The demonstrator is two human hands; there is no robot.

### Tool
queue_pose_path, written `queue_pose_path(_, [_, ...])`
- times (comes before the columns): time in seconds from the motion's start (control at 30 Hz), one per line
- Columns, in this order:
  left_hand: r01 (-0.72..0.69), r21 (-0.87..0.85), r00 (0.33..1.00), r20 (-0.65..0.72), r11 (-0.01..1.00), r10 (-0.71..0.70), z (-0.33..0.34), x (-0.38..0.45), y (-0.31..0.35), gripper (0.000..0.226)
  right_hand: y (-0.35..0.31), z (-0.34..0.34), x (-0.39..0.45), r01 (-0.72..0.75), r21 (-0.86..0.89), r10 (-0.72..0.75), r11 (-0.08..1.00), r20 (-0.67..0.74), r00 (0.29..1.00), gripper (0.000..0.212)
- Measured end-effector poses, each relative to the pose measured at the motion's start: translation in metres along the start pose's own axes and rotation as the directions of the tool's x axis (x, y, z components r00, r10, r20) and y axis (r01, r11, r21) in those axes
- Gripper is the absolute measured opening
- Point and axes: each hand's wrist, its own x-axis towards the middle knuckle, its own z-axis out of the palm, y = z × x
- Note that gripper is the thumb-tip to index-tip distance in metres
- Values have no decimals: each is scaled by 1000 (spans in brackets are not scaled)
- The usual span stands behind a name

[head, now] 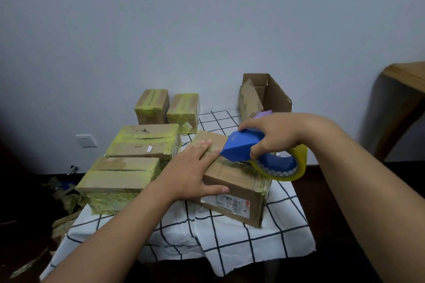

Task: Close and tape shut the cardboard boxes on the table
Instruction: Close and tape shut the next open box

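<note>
1. Right hand (276, 135): fingers (257, 153) are curled tight round the handle of the blue tape dispenser (243, 149), thumb on its upper face. The dispenser's front edge sits on the top of the near cardboard box (232, 181); the yellowish tape roll (292, 167) hangs past the box's right edge.
2. Left hand (190, 172): fingers straight and flat, pressing the box top just left of the dispenser's front edge, thumb lying along the near top edge. It grips nothing.
3. Location: the near box lies skewed at the middle of the tabletop (230, 248), on a white cloth with a dark grid, label side towards the camera.
4. Handling, as judged: the cardboard looks stiff at the edges but likely to give in the middle of the flaps, so pressure belongs beside the seam. The box appears light enough to slide on the cloth, so a steadying hand is advisable. Taped surfaces look glossy and possibly slippery.
5. Surroundings: four taped boxes (142, 142) stand at the left and rear; one open box (264, 94) stands at the rear right, flaps up, not yet closed.
6. Not established: the seam and the tape end under the dispenser are covered; the open box's contents are mostly hidden, with only a purple item showing; the label print is illegible.
</note>
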Motion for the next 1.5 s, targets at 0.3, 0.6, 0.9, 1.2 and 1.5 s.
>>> queue_pose_path(0.3, [-8, -61, 998, 57, 998, 11, 0, 6, 15, 113, -11, 3, 16, -27, -89, 23, 996, -44, 999, 77])
queue_pose_path(0.6, [22, -66, 998, 62, 998, -18, -1, 4, 13, 114, 11, 8, -4, 49, 42, -42, 998, -145, 988, 71])
queue_pose_path(0.9, [73, -27, 990, 119, 997, -69, -5, 7, 23, 100, 64, 21, -51, 5, 106, 21, 994, -244, 970, 66])
queue_pose_path(1.2, [99, 32, 988, 113, 995, -102, -9, 12, 43, 119, 81, 48, -47, 77, 189, -9, 979, -339, 941, 71])
queue_pose_path(1.5, [255, -7, 967, -7, 967, -255, 11, 31, 122, 114, 90, 61, -46, 39, 226, 44, 973, -349, 936, 72])
